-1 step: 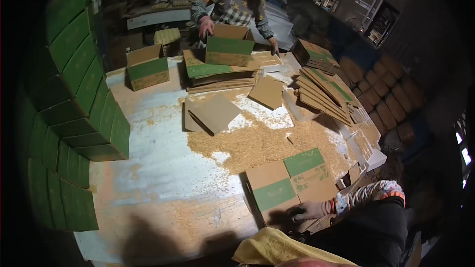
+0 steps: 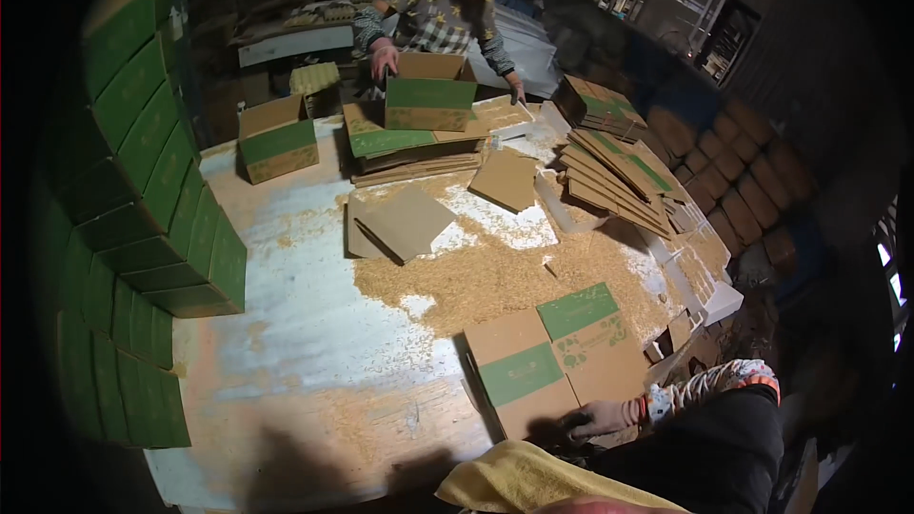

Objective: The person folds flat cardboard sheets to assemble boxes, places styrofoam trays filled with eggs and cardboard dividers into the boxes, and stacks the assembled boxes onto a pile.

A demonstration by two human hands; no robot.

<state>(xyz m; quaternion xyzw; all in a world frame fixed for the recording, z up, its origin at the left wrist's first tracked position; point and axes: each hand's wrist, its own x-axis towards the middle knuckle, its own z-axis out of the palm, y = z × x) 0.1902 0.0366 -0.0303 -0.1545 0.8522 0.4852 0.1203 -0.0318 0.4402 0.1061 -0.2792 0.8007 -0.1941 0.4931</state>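
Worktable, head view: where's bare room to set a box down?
Best patch: the worktable's left-middle, between the stacked green boxes and the tan litter. Another: near edge, left of the green-banded carton, thinly speckled. Crowded: far side, with open boxes and cardboard sheets; near right, where the right hand is at that carton.

The lower edge crops our yellow cloth (image 2: pixel 514 474); we cannot make out the shadowed fingertips of our right hand (image 2: pixel 604 417).
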